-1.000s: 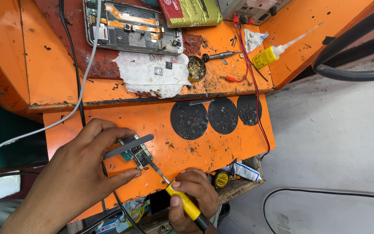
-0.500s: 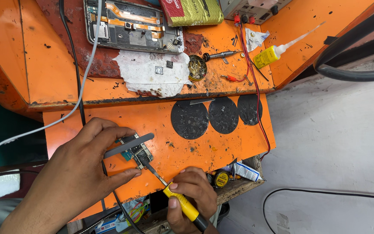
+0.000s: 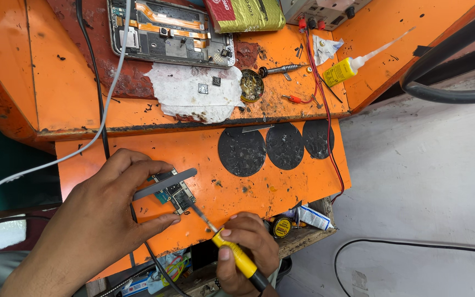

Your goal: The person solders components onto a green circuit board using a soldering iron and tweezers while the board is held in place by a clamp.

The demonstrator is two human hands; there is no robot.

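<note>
Screwdriver (image 3: 226, 245): yellow handle, long axis diagonal, tip up-left on circuit board (image 3: 174, 192).
Right hand (image 3: 248, 242): fingers wrapped around screwdriver.
Left hand (image 3: 103, 220): fingers hold circuit board on orange desk (image 3: 281, 187).

Orange bench (image 3: 281, 190): circuit board (image 3: 172, 191), 3 blk discs (image 3: 285, 146), phone frame (image 3: 169, 32).

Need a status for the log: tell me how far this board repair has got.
Done: the opened phone lies stripped at the top of the bench, its circuit board out. In hand: the left hand pins the board with tweezers while the right hand touches a soldering iron to it. Left: board not yet back in the phone.
</note>
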